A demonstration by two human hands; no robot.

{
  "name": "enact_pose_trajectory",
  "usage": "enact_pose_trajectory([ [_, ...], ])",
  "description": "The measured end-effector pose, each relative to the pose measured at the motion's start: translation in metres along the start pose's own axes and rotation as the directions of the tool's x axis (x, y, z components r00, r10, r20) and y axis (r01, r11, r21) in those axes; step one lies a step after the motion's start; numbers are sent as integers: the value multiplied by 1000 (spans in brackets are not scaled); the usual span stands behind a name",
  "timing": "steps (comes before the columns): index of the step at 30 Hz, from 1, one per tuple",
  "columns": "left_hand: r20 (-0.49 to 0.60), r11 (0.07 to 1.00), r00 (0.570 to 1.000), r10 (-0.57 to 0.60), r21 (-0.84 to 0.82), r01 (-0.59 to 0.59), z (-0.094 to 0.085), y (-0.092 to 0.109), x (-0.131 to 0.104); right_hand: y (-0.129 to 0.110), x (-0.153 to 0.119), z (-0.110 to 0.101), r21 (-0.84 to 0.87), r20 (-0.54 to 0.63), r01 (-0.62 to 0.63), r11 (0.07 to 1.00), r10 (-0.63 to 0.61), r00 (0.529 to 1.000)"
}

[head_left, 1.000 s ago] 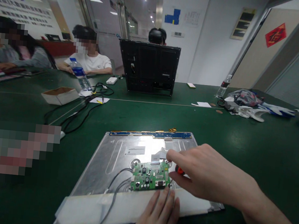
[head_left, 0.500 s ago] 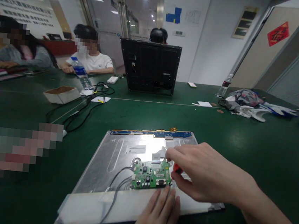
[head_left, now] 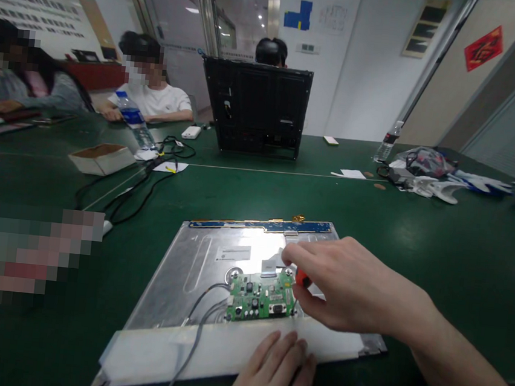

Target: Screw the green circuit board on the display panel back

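A green circuit board [head_left: 260, 296] lies on the silver metal back of a display panel [head_left: 171, 282]. My right hand [head_left: 344, 286] is closed around the red handle of a screwdriver [head_left: 302, 279] over the board's right side. The screwdriver's thin shaft points down to the board's lower right corner; whether its tip sits in a screw I cannot tell. Below the board, my left hand [head_left: 274, 373] rests with fingers laid on the white strip [head_left: 155, 356] along the panel's near edge. Grey cables [head_left: 201, 333] run from the board's left side over that strip.
On the green table [head_left: 438, 253] a black display housing [head_left: 256, 108] stands upright. Left are an open box [head_left: 102, 160], black cables [head_left: 148, 191] and a water bottle [head_left: 134, 122]. Another bottle [head_left: 387, 143] and gloves [head_left: 435, 187] lie right. People [head_left: 150, 101] sit across the table.
My left hand has drawn back from the board's lower edge onto the white strip. The right hand keeps the screwdriver at the same corner, with the handle turned slightly. The view has shifted a little.
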State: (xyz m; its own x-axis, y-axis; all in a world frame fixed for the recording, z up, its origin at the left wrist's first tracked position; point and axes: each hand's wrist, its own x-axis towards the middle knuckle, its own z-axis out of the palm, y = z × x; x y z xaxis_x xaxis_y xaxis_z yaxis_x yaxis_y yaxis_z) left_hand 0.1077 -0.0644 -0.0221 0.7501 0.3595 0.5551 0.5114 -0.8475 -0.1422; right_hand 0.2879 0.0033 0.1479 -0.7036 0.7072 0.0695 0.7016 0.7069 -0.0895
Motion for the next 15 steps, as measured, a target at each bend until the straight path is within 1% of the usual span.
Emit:
enact_pose_trajectory([
  [1,11,999,1000,-14,-29,14,-9,-3,2,-1,-1,1,-13,-4,-10,1000,10,1000],
  [2,-4,997,999,-38,-62,38,-18,-8,6,-1,-1,1,-32,-11,-27,999,26,1000],
  [3,35,993,998,-43,-111,46,-28,-14,10,-2,-2,2,-53,-16,-44,998,43,999],
  [4,60,982,993,-103,-152,111,-37,-23,15,-3,-2,3,-73,-21,-59,996,58,998],
  [5,126,967,979,-159,-183,180,-45,-32,20,-4,-2,4,-89,-25,-68,994,66,997],
  [7,181,940,957,-228,-217,265,-53,-51,31,-7,-1,5,-98,-31,-65,993,63,998],
  [9,252,914,940,-228,-276,296,-52,-67,40,-9,0,5,-79,-39,-41,996,38,999],
  [11,327,891,928,-180,-346,295,-41,-78,47,-10,1,4,-41,-37,3,999,-4,999],
  [15,396,856,916,-62,-451,253,-14,-84,58,-8,2,0,44,0,82,996,-82,997],
])
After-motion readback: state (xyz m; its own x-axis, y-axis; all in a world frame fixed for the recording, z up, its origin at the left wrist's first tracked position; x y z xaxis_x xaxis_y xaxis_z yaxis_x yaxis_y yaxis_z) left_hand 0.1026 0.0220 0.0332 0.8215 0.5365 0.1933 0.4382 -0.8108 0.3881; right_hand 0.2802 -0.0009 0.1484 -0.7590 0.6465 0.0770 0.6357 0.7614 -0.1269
